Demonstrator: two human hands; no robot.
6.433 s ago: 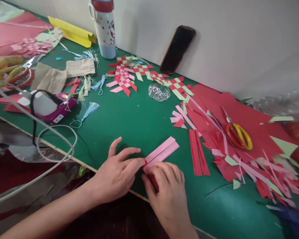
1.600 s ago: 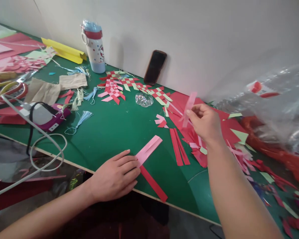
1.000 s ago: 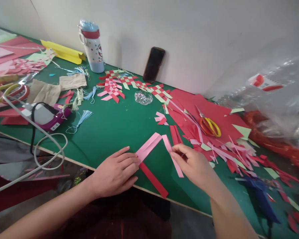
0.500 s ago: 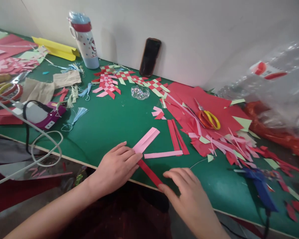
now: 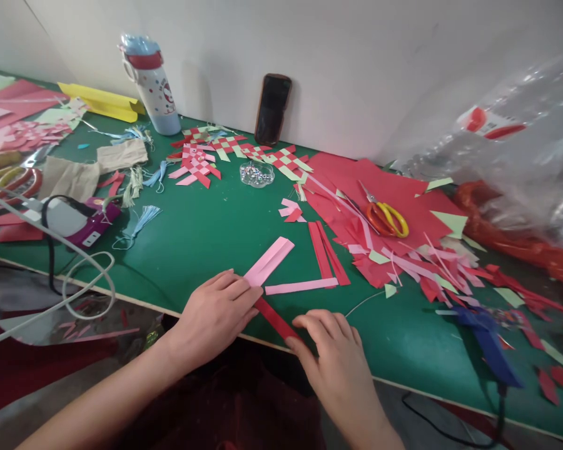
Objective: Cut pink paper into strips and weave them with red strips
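My left hand presses down with its fingers together where a folded pink paper strip and a red paper strip meet, hiding the join. From under its fingertips the red strip slants toward the table's front edge. My right hand holds the near end of that strip at the thumb, with the index finger curved above. Just beyond the hands lies a loose narrow pink strip. Its right end touches two red strips. A small pink-and-red woven piece rests farther back.
Scissors lie on red paper among scraps at right. A blue glue gun is nearer the front. Woven paper fish, a bead dish, a phone and a bottle stand behind. Tassels and cables occupy the left.
My right hand has shifted slightly toward my left hand along the red strip. My left hand keeps its place on the strips. The view has turned a little.
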